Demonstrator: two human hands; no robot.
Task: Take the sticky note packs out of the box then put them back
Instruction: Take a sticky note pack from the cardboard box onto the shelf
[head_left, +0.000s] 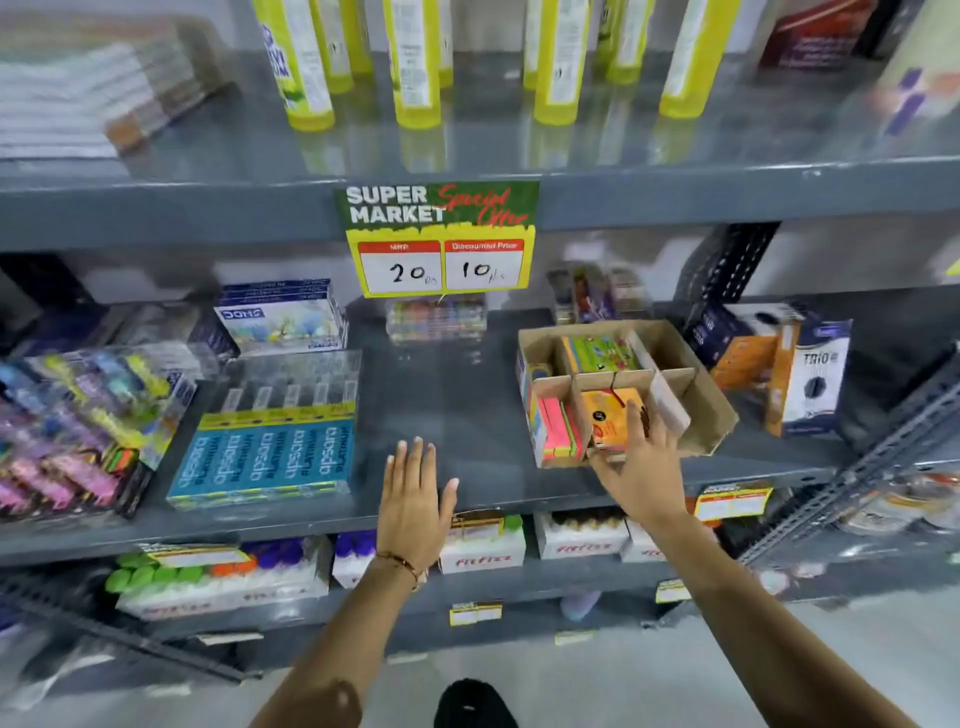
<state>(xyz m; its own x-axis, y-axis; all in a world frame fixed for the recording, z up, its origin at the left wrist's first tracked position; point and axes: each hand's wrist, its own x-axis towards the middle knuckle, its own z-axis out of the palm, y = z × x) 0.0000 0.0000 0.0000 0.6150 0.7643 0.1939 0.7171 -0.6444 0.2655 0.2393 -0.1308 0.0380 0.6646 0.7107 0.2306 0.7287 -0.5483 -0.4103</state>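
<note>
Head view: right hand (636, 457) pinches orange sticky note pack (608, 415) in box (711, 395) near-centre compartment — likely extraction or return. Left hand (413, 499) flat, fingers spread on shelf (441, 395) — bracing.

Right hand (636, 457) hides orange pack's (610, 410) front; yellow bottles (415, 67) cut off at top.

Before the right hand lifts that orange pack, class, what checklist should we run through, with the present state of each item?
1. Right hand on the orange sticky note pack: ok, fingers touch it.
2. Firm grip: cannot tell.
3. Left hand free: ok, open and flat on the shelf.
4. Cardboard box sits flat: not ok, it looks tilted.
5. Landing space on the shelf: ok, bare beside the box.
6. Other packs remaining: ok, pink pack and green pack inside.
</note>
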